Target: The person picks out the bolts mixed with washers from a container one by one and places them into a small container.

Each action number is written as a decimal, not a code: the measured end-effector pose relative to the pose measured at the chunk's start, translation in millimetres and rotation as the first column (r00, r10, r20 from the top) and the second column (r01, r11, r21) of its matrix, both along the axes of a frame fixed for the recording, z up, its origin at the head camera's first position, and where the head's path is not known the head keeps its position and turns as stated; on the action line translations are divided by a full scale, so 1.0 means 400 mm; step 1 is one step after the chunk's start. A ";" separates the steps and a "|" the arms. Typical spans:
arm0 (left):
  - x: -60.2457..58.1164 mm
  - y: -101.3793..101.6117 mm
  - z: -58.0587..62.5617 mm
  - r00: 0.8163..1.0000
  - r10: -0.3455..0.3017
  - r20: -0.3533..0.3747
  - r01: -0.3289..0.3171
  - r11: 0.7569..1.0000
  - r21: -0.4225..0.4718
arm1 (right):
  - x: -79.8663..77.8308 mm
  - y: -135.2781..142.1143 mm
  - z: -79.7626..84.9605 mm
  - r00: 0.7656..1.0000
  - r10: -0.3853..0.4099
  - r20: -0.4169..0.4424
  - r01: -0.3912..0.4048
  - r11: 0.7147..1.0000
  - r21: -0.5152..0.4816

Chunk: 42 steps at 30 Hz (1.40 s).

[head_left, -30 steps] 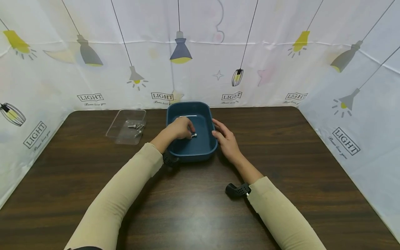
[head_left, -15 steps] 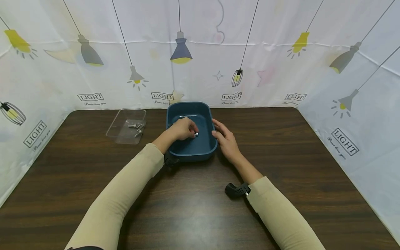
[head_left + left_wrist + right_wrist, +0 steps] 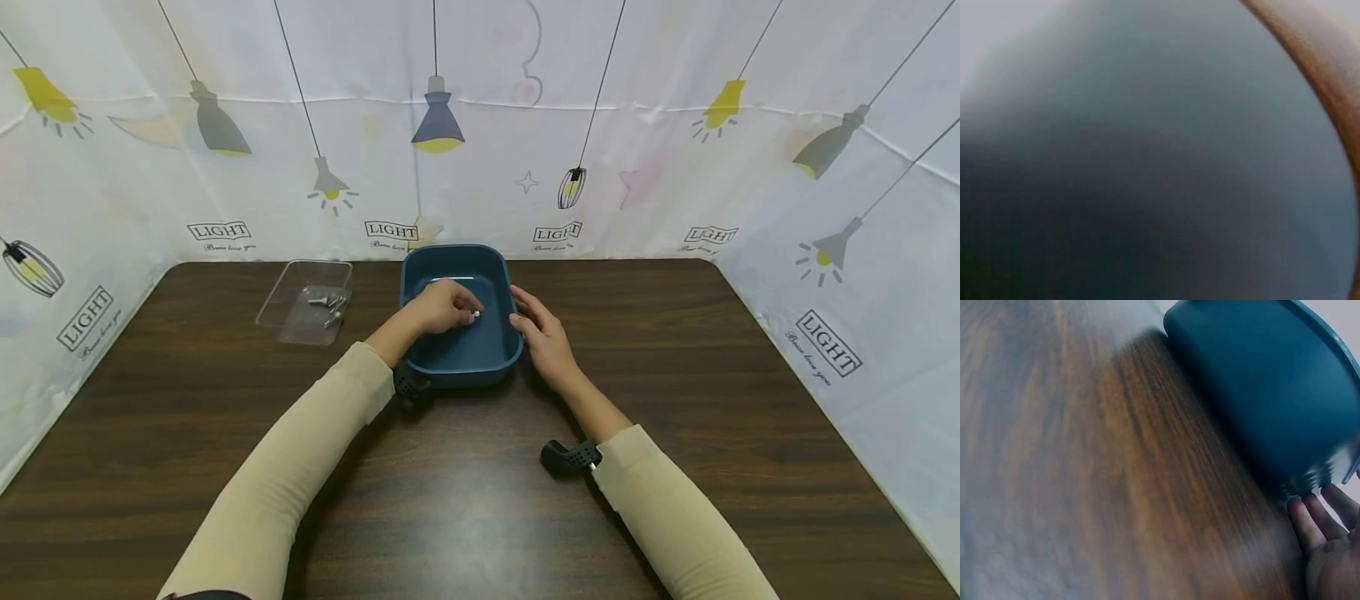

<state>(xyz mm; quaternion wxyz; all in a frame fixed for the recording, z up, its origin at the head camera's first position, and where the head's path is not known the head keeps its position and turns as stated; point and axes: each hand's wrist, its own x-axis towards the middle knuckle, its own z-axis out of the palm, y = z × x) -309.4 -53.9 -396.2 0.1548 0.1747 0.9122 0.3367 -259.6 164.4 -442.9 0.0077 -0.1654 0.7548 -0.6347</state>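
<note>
My left hand [image 3: 442, 307] reaches inside a blue rectangular bin [image 3: 461, 372]. Between its thumb and fingertips it pinches a small silvery bolt [image 3: 476, 314], mostly hidden by the fingers. My right hand [image 3: 545, 335] stays at the bin's right side, with fingers extended and thumb near the rim. From the right wrist view, the fingertips [image 3: 1299, 509] of that hand touch the bin's outer wall low down. The left wrist view is a close blur of blue-grey, with an edge of skin at the right.
Left of the bin stands a clear plastic box [image 3: 294, 321] holding several metal bolts [image 3: 327, 302]. Both stand near the back of a dark wooden table [image 3: 480, 483]. A white curtain [image 3: 480, 183] printed with lamps hangs behind and along the sides.
Inside the bin, my left hand has shifted slightly right and away from me with the bolt, and its fingers now cover more of it. The right hand stays in place.
</note>
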 end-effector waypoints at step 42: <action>0.099 -0.288 0.156 0.949 0.255 -0.184 -0.230 0.962 0.148 | 0.000 -0.004 -0.003 1.000 -0.012 -0.005 0.012 1.000 0.005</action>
